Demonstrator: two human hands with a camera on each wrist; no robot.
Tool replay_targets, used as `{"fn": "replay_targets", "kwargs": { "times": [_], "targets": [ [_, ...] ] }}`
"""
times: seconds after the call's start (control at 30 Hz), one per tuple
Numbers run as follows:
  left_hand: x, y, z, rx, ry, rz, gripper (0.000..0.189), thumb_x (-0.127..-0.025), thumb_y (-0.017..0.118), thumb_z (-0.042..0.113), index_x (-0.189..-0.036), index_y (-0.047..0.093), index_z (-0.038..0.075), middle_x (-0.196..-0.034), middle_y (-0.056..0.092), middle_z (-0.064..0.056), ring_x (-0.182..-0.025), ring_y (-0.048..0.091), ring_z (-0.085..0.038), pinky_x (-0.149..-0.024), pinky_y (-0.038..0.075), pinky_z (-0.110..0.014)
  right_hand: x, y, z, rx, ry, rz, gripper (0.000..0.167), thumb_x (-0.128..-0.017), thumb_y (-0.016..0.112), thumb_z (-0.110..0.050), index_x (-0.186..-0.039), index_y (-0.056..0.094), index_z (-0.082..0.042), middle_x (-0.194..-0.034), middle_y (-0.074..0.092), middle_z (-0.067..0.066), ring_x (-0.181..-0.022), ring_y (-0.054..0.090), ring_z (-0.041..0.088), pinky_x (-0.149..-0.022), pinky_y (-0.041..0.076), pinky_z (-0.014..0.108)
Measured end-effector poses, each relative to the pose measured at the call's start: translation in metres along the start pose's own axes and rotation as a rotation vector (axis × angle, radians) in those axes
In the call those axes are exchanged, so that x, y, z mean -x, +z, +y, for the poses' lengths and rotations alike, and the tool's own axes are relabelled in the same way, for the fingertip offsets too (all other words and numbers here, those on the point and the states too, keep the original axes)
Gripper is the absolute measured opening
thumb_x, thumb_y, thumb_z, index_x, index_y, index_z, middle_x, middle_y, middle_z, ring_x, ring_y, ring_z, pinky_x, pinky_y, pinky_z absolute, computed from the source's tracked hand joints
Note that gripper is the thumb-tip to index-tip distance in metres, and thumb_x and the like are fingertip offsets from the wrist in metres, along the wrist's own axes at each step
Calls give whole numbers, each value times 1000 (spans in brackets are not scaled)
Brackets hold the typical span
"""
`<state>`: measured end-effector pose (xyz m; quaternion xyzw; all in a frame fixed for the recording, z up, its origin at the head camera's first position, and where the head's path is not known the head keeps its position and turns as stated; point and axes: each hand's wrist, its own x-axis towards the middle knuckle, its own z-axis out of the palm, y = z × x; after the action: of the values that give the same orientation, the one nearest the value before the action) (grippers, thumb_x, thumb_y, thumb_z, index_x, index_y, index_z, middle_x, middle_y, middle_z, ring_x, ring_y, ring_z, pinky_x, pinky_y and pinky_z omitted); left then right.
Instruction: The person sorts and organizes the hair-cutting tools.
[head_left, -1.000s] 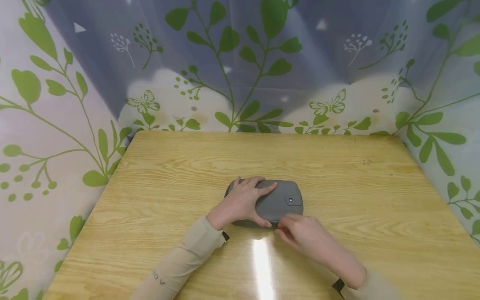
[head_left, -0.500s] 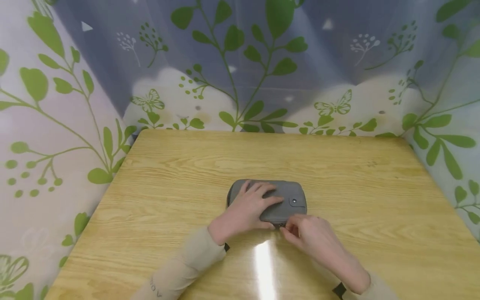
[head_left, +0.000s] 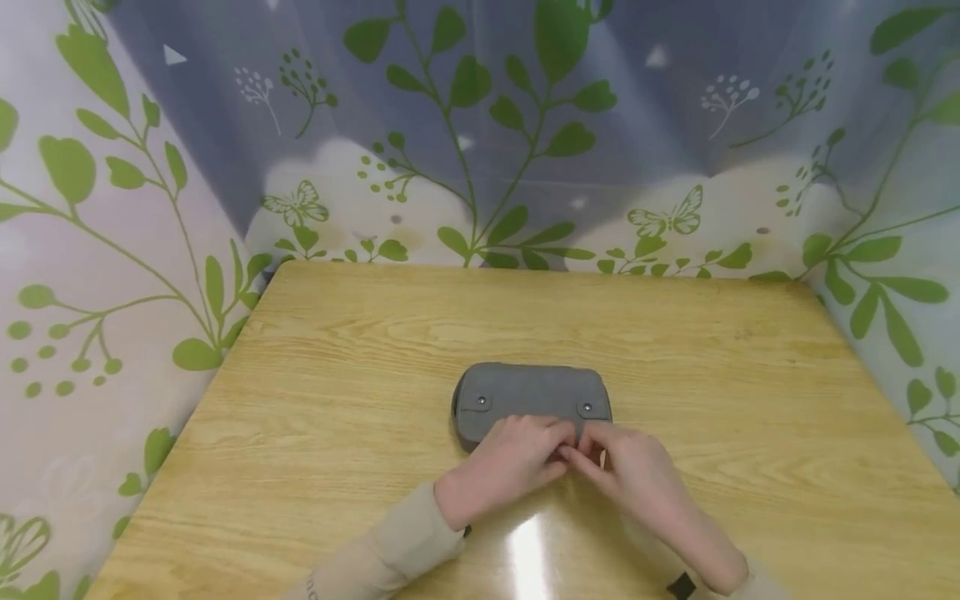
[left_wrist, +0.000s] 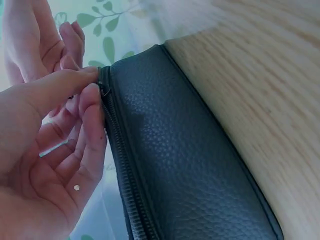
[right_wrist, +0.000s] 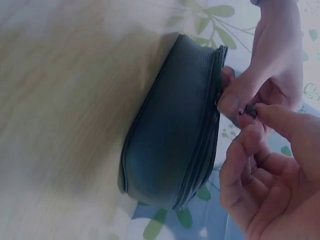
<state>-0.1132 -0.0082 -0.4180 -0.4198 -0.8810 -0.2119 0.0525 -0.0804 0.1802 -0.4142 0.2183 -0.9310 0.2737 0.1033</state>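
Note:
A grey leather-look zippered pouch [head_left: 536, 387] with two snap tabs lies on the wooden table [head_left: 360, 333]. My left hand [head_left: 510, 462] has come to the near side of it, thumb and forefinger pinching the zippered edge beside the zipper slider [left_wrist: 104, 89]. Close against it, my right hand [head_left: 633, 471] pinches a small dark zipper pull [right_wrist: 249, 111] between thumb and forefinger. In the left wrist view the zipper teeth [left_wrist: 127, 180] run along the pouch's edge. The fingertips hide part of the slider and pull.
Leaf-patterned fabric [head_left: 465, 167] hangs behind the table and at both sides. A bright light reflection [head_left: 527, 550] lies on the tabletop in front of the hands.
My left hand has left the pouch's top, where it lay spread, and moved right and nearer to the zipper beside my right hand. The left snap tab now shows. My right hand stays nearly in place.

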Motion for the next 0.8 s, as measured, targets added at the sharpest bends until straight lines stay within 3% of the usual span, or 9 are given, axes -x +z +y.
{"fn": "replay_targets", "kwargs": {
  "times": [0.13, 0.23, 0.33, 0.47, 0.53, 0.8],
  "targets": [
    [3, -2, 2, 50, -73, 15, 13, -91, 77, 16, -83, 66, 16, -72, 61, 10, -56, 45, 5, -51, 37, -6, -1, 0, 10, 12, -171, 110, 21, -79, 86, -18, -83, 66, -19, -76, 62, -13, -61, 55, -2, -51, 46, 16],
    [6, -3, 3, 28, -109, 29, 14, -90, 78, 18, -81, 68, 16, -68, 60, 12, -51, 42, 7, -45, 33, -6, -2, 1, 16, 78, -306, 158, 29, -69, 91, -16, -90, 71, -14, -88, 67, -7, -74, 64, 8, -55, 52, 19],
    [8, -4, 4, -26, -130, 43, 15, -89, 80, 21, -80, 69, 18, -65, 61, 12, -49, 42, 6, -42, 31, -7, -4, 3, 20, 155, -382, 154, 35, -64, 94, -17, -93, 75, -15, -95, 69, -5, -84, 65, 14, -62, 56, 25],
    [11, -4, 5, -63, -154, 50, 16, -88, 81, 25, -78, 71, 18, -65, 65, 11, -47, 47, 3, -42, 31, -8, -7, 8, 21, 215, -446, 139, 37, -63, 95, -18, -95, 78, -17, -97, 71, -5, -87, 64, 13, -70, 57, 29],
    [11, -2, 4, -45, -160, 51, 16, -88, 81, 25, -77, 72, 18, -66, 67, 10, -48, 50, 3, -43, 32, -8, -8, 10, 22, 218, -465, 148, 35, -63, 95, -17, -94, 78, -17, -95, 71, -6, -83, 63, 12, -67, 56, 27],
    [17, 3, -6, 217, -206, 38, 16, -88, 81, 14, -75, 71, 13, -68, 73, 2, -49, 55, 8, -50, 40, -4, -8, 10, 23, 200, -449, 161, 26, -66, 93, -13, -88, 82, -19, -86, 69, -11, -72, 60, 7, -48, 44, 14]
  ]
}}
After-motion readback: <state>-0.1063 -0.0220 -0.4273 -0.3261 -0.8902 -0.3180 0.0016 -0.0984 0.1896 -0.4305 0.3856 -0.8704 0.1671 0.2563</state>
